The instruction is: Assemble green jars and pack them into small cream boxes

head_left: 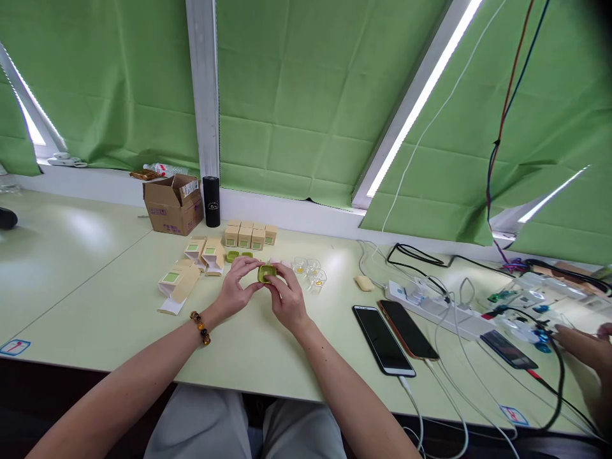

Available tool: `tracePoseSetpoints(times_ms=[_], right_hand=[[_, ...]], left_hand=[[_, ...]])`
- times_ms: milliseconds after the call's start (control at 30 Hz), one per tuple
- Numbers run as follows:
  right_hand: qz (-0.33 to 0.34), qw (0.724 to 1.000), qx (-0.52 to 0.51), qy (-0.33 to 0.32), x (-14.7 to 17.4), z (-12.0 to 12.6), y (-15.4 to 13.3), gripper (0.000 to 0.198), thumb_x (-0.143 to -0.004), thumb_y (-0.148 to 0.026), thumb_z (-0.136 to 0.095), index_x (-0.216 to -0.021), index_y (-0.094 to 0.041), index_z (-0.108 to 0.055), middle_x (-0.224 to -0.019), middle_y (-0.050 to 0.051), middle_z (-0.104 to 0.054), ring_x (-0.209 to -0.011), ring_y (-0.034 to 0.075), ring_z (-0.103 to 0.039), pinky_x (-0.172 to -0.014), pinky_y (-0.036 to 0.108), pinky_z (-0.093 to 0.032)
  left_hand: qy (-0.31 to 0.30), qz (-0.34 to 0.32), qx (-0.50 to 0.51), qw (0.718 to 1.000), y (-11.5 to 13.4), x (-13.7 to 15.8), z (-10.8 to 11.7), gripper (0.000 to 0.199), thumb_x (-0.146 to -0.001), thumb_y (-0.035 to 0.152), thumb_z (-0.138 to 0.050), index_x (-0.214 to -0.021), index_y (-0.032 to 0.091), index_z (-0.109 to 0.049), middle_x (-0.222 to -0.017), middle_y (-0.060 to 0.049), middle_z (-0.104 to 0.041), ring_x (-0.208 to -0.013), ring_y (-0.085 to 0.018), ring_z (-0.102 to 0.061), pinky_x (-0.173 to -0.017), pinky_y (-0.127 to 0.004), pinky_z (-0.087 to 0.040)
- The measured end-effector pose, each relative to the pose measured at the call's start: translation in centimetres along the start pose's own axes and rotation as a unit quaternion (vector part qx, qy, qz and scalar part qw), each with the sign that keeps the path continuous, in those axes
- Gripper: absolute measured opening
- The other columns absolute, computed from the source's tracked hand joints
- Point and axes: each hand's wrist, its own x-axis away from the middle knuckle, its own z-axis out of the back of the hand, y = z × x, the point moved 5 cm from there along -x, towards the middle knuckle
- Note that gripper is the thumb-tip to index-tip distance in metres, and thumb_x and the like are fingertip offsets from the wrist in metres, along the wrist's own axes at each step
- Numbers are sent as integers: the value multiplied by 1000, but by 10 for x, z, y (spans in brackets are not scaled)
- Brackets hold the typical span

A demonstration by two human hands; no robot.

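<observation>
Between my two hands, just above the table, is a small square olive-green cup (pixel 267 273), its open top facing me. My left hand (pixel 238 284) grips its left side, fingers along the far edge and thumb below. On the other side my right hand (pixel 287 294) pinches it, with a fingertip reaching into the hollow. More green pieces (pixel 239 256) lie just behind my left hand. Several small clear cups (pixel 313 269) with yellow spots stand right of my right hand. Opened cardboard boxes with green labels (pixel 179 280) lie to the left.
Closed small boxes (pixel 245 237) stand in rows at the back, near a black tumbler (pixel 211 201) and a large carton (pixel 173 205). Phones (pixel 384 341), a power strip (pixel 437 311) and tangled cables occupy the right. Another person's hand (pixel 581 347) is at the far right.
</observation>
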Motion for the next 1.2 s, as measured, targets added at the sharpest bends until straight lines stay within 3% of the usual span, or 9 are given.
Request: tracePoseSetpoints(times_ms=[300,467,600,767,867,967,1033,1100,1200], right_hand=[[-7,1000,5,1,3,-2,3,36,-100,-13,-52,-130,-28,-65,-134,15,-62,-124,28,-63,-100,52,-60],[-14,1000,-4,12,2,-1,3,36,-100,-17,-55,-134,-27,-62,-134,15,-65,-125,28,-64,-106,51,-57],[-71,997,-26,15,3,-1,6,45,-103,-23,-53,-147,-25,-48,-129,14,-69,-116,25,-70,-99,45,-61],[-105,992,-55,-43,7,-8,6,59,-102,-26,-55,-156,-26,-32,-119,10,-73,-99,22,-74,-91,40,-63],[-101,992,-55,-54,8,-12,6,55,-98,-24,-60,-149,-27,-42,-118,10,-72,-92,21,-72,-86,39,-63],[-137,987,-75,-46,8,-15,9,44,-94,-22,-63,-137,-25,-54,-98,5,-72,-79,20,-68,-79,37,-62],[-171,980,-97,-33,7,-14,12,40,-92,-24,-65,-131,-24,-57,-90,3,-70,-75,18,-65,-76,35,-61],[-197,973,-121,-19,6,-13,14,38,-90,-27,-68,-128,-23,-59,-96,4,-70,-76,17,-65,-75,34,-61],[-229,962,-148,-3,5,-12,17,38,-88,-28,-71,-124,-23,-60,-111,8,-69,-85,17,-66,-74,33,-61]], left_hand=[[-3,-3,1,1000,-1,0,0,40,-89,32,-75,-129,28,-69,-120,-11,-67,-123,-29,-56,-106,-52,-49],[1,10,12,1000,-6,0,0,38,-90,37,-75,-126,26,-70,-119,-11,-69,-120,-28,-56,-97,-46,-52],[28,65,6,997,-16,1,1,33,-89,48,-73,-110,23,-73,-113,-11,-70,-108,-25,-60,-83,-39,-53],[31,119,-38,992,-23,1,1,40,-92,59,-63,-82,20,-67,-88,-5,-67,-83,-19,-58,-71,-32,-48],[13,129,-46,991,-22,1,-1,48,-95,62,-57,-71,20,-62,-74,-3,-62,-75,-18,-55,-64,-30,-43],[-10,130,-30,991,-21,1,-4,56,-99,62,-49,-63,20,-59,-68,-3,-60,-72,-18,-55,-63,-31,-42],[-16,131,-7,991,-20,2,-5,59,-103,59,-40,-63,20,-60,-68,-4,-61,-73,-19,-57,-68,-33,-45],[0,131,-3,991,-18,2,-2,55,-105,55,-37,-71,20,-64,-76,-5,-66,-80,-21,-60,-74,-35,-48],[21,108,-27,994,-13,2,4,33,-102,48,-51,-102,22,-71,-102,-9,-72,-105,-26,-60,-87,-40,-49]])
